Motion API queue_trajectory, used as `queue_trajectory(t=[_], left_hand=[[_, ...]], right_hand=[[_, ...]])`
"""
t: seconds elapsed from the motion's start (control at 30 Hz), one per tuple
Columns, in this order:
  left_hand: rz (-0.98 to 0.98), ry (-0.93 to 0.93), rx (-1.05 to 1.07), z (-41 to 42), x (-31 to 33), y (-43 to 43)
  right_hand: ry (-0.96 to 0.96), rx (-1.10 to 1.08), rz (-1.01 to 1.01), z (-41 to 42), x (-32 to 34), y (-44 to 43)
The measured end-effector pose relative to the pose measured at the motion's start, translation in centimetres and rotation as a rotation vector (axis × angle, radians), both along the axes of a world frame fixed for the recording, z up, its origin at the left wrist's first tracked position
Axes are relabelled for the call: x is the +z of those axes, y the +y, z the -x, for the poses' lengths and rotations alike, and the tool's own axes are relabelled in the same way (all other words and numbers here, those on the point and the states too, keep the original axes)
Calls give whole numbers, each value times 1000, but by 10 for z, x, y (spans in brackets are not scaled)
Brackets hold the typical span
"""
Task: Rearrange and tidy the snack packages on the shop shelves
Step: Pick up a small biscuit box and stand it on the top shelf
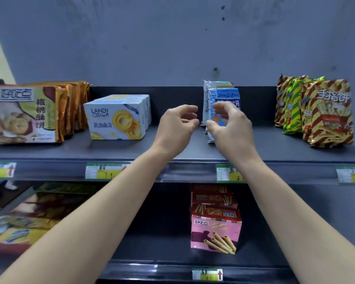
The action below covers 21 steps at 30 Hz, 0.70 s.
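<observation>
Now, both my arms are up at the upper shelf (111,150), hands side by side near its middle.

Left hand (177,125): fingers loosely curled, thumb toward the fingertips, nothing in it. It hangs over bare shelf, just left of the blue-and-white biscuit packets (223,95).

Right hand (230,124): cupped in front of the front packet, thumb low, fingers arched over its face. My hand hides the contact, so I cannot tell whether I grip the packet or only hover at it.

The packets: two, upright, one behind the other, right of centre on the upper shelf, near the back panel.

Same shelf, left to right:
- gold walnut-cookie packs (29,115), a row standing on edge at the far left
- white butter-cookie boxes (115,119), lined front to back, well apart from my left hand
- striped finger-biscuit bags (328,111) at the far right, a green-striped bag (293,107) among them, leaning slightly

Lower shelf (162,242): a pink wafer-roll box (215,232) near the front, red-brown boxes (213,198) behind it, one lying on top of it. Blurred packs at the lower left, unreadable.

Price tags (103,171) sit along the shelf edges.
</observation>
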<state>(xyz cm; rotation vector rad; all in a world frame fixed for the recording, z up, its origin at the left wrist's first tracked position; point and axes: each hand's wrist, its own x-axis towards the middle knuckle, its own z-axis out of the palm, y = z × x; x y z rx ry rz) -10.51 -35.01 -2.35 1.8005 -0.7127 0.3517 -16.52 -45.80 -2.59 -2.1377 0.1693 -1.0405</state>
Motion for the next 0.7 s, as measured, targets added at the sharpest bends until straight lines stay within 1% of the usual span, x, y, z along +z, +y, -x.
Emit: queue_trajectory(t=[0.13, 0.23, 0.43, 0.7], left_hand=[[32, -26, 33, 30, -16, 66], [60, 5, 112, 43, -35, 129], [27, 158, 325, 55, -83, 257], [-33, 321, 523, 70, -137, 401]], right_hand=[[-18, 174, 26, 16, -12, 69], [7, 288, 50, 18, -25, 123], [195, 487, 53, 10, -64, 228], [415, 658, 57, -5, -114, 360]])
